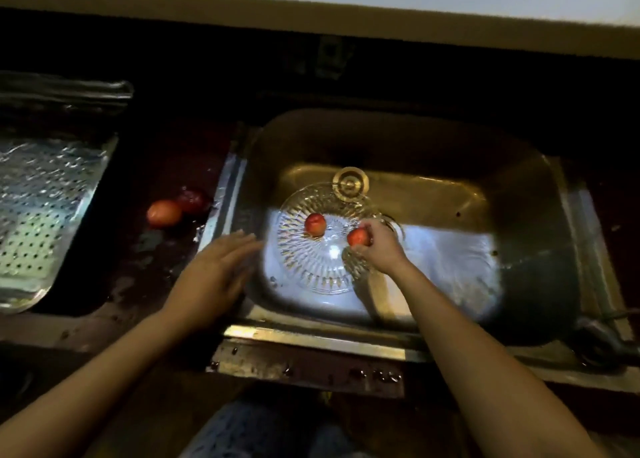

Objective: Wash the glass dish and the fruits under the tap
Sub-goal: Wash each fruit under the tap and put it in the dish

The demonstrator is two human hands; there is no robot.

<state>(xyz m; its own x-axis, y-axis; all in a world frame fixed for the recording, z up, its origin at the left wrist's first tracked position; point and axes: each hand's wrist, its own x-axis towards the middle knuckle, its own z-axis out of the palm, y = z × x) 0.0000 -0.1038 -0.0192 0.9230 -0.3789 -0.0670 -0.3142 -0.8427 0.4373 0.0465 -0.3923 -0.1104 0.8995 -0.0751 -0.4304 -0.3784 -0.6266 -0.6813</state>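
**Fruit going into the dish in the sink**

The glass dish (317, 246) lies flat on the bottom of the sink (433, 187), toward its left wall and just before the drain (350, 180). One red fruit (315, 224) rests inside the dish. The right hand (379, 241) is closed around a second fruit (358, 237) at the right rim of the dish. The left hand (218, 267) is open and flat, holding nothing, over the left edge of the sink. Two more fruits (164, 213) wait on the dark surface (145, 256), close to that same edge.

I judge the step is gathering the fruits in the dish; no running water is visible, and I cannot see the tap. The next move probably needs the free hand to bring the two waiting fruits over the raised metal edge. The right half of the sink is free for moving; the left wall is near the dish
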